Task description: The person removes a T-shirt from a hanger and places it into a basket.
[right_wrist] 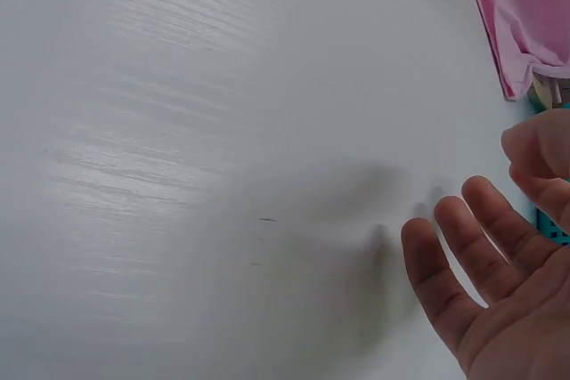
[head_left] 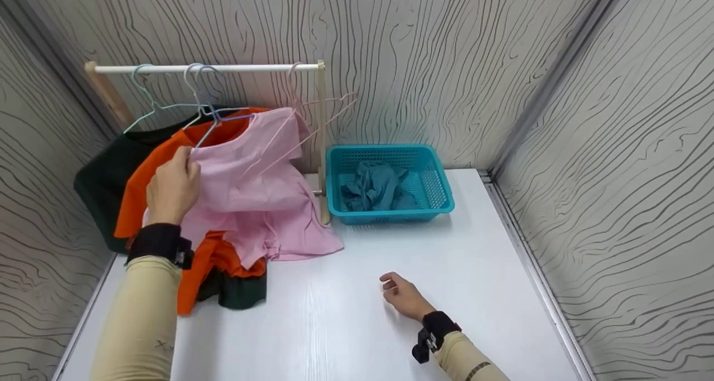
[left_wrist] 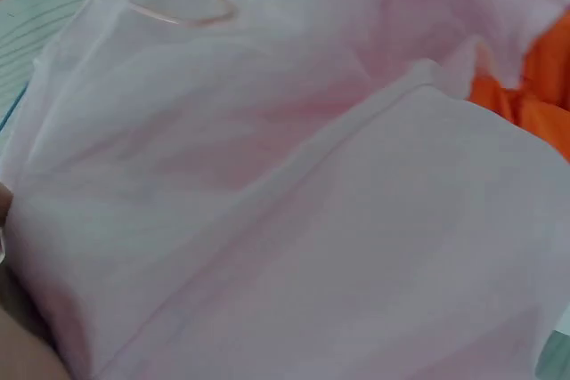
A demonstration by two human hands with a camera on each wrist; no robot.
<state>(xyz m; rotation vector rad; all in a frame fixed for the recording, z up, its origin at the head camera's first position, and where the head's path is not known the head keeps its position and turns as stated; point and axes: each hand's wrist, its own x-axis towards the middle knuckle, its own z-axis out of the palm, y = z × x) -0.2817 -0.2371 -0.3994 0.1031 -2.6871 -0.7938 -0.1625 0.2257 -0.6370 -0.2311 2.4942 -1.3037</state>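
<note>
My left hand [head_left: 173, 186] pinches the shoulder edge of a pink shirt [head_left: 240, 174], right by one end of a blue hanger [head_left: 207, 134] on the rack. The shirt drapes down to the white table, and in the left wrist view its pale cloth [left_wrist: 338, 220] fills most of the picture. A pink wire hanger [head_left: 341, 99] hangs tilted at the rack's right end, partly over the shirt. Low over the table, my right hand [head_left: 407, 300] holds nothing; its fingers [right_wrist: 436, 278] are loosely bent in the right wrist view.
Behind the pink shirt, an orange shirt [head_left: 134, 188] and a dark green shirt [head_left: 100, 186] hang from the rack's white rod [head_left: 251, 68]. Right of the rack stands a teal basket [head_left: 390, 211] with a crumpled teal cloth [head_left: 376, 183] inside. Wood-patterned walls [head_left: 446, 63] enclose the table.
</note>
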